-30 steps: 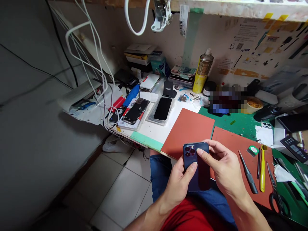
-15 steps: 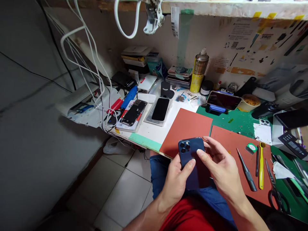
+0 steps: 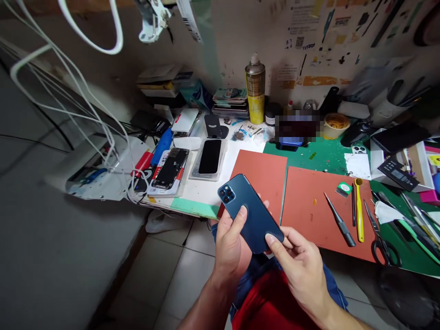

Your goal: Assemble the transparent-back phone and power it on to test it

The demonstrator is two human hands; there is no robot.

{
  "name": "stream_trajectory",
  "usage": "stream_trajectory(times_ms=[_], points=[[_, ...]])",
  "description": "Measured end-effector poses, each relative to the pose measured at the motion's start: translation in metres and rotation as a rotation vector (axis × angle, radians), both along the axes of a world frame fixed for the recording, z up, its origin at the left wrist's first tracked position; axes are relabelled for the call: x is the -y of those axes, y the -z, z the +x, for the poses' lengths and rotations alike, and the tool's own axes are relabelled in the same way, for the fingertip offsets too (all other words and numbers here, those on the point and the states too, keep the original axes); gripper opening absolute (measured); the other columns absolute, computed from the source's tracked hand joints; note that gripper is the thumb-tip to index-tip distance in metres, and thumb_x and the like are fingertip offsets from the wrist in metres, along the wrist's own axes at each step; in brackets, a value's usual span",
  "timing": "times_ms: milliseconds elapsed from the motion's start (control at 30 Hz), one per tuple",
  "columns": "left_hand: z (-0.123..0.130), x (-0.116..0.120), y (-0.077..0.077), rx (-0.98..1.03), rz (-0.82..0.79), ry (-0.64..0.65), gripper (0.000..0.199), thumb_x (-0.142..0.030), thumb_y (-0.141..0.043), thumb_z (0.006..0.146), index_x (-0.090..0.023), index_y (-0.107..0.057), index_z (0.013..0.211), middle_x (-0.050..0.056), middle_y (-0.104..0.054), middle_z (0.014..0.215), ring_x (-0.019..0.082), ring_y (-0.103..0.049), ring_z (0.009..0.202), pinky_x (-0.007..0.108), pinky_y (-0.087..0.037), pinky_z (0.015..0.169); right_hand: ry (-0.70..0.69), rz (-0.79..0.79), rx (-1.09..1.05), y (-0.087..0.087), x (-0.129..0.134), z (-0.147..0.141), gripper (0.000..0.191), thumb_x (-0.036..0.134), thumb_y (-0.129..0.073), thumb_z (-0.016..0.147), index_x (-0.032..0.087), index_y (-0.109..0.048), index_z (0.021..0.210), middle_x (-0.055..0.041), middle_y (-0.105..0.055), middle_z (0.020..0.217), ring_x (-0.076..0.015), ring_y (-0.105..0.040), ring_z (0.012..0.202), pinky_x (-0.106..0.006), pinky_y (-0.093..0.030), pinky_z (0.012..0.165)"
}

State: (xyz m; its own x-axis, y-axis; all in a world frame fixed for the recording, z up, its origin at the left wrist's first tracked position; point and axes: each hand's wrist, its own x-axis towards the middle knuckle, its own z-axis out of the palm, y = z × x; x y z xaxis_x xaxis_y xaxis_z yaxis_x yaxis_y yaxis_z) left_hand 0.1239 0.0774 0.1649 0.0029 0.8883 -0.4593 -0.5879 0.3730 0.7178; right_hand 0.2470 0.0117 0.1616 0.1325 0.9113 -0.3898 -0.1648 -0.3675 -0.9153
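A dark blue smartphone (image 3: pixel 256 215) is held over my lap at the bench's front edge, its back and camera bump facing up. My left hand (image 3: pixel 232 243) grips the long left side, thumb on the back and fingers curled underneath. My right hand (image 3: pixel 299 261) pinches the lower right corner between thumb and fingers. The phone lies tilted, its camera end pointing up and left. Its screen side is hidden. Just beyond it lies a reddish-brown mat (image 3: pixel 264 169), partly covered by the phone.
On a second reddish-brown mat (image 3: pixel 305 206) lie tweezers (image 3: pixel 340 220), a yellow-handled brush (image 3: pixel 359 211) and scissors (image 3: pixel 381 243). A boxed phone (image 3: pixel 209 158) and a detached screen (image 3: pixel 171 168) sit at left. A spray can (image 3: pixel 255 91) stands behind. White cables (image 3: pixel 92 114) hang at left.
The phone has turned so its camera end leans further left. My right hand has slid from its upper right side to the lower right corner. The view has shifted right.
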Motion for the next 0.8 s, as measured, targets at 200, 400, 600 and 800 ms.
stream_trajectory(times_ms=[200,400,600,800], points=[[0.006,0.004,-0.003,0.021,0.017,0.019,0.049,-0.036,-0.074,0.096,-0.031,-0.06,0.143,0.009,-0.068,0.145,0.034,-0.065,0.134,0.051,-0.055,0.111,0.026,-0.025,-0.123,-0.001,-0.001,0.005,0.034,0.053,-0.078,0.09,0.02,-0.079,0.099,-0.0022,-0.073,0.076,-0.0184,-0.068,0.07,-0.03,-0.056,0.069],[0.012,0.004,-0.009,0.197,0.121,0.109,0.072,-0.014,-0.073,0.092,-0.045,-0.047,0.152,0.002,-0.049,0.166,0.036,-0.054,0.147,0.06,-0.051,0.115,0.013,-0.041,-0.332,0.008,-0.003,0.01,0.029,0.046,-0.079,0.092,0.018,-0.076,0.096,-0.0025,-0.071,0.073,-0.0156,-0.064,0.07,-0.029,-0.051,0.07],[0.017,0.0,-0.017,0.199,0.053,0.118,0.077,-0.012,-0.071,0.092,-0.045,-0.041,0.154,0.003,-0.058,0.158,0.035,-0.055,0.146,0.062,-0.048,0.116,0.089,-0.112,-0.424,0.002,-0.008,0.008,0.03,0.046,-0.084,0.087,0.017,-0.075,0.089,-0.0012,-0.067,0.076,-0.0139,-0.06,0.07,-0.027,-0.05,0.07],[0.023,-0.002,-0.015,0.173,0.033,0.059,0.074,-0.009,-0.072,0.09,-0.043,-0.046,0.15,0.004,-0.059,0.156,0.035,-0.06,0.141,0.059,-0.049,0.115,0.111,-0.164,-0.531,-0.003,-0.009,0.004,0.037,0.032,-0.094,0.076,0.02,-0.078,0.108,-0.0037,-0.077,0.096,-0.0121,-0.064,0.079,-0.022,-0.054,0.077]])
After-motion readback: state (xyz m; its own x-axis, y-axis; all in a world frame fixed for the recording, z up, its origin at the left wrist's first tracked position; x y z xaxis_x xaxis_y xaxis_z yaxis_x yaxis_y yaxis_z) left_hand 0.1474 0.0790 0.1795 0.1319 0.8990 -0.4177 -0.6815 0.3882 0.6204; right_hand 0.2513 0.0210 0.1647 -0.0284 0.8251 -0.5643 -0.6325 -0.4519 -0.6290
